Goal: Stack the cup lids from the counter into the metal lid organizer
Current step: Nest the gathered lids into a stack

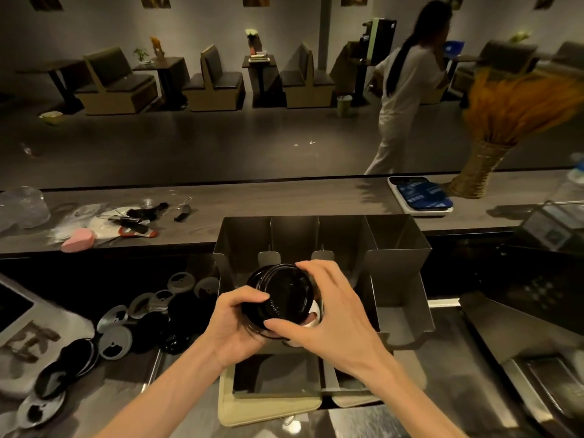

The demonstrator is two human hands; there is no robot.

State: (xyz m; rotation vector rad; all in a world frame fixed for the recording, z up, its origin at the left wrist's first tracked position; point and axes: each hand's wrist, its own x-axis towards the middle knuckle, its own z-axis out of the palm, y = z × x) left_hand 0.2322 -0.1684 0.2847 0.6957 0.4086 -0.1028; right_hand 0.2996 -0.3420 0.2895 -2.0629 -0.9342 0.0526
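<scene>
Both hands hold a stack of black cup lids (281, 295) over the middle of the metal lid organizer (401, 257). My left hand (235, 324) grips the stack from the left and below, thumb on its top face. My right hand (328, 308) grips it from the right, fingers curled over the far rim and thumb on the near edge. Something white shows under the stack, partly hidden. Loose black and grey lids (148, 320) lie scattered on the counter to the left.
A raised bar counter (284, 200) runs behind the organizer, with a pink object (78, 240), clutter and a tray of blue packets (422, 196). A woven vase of dried grass (480, 172) stands at right. Beyond the bar a person in white (407, 86) walks past.
</scene>
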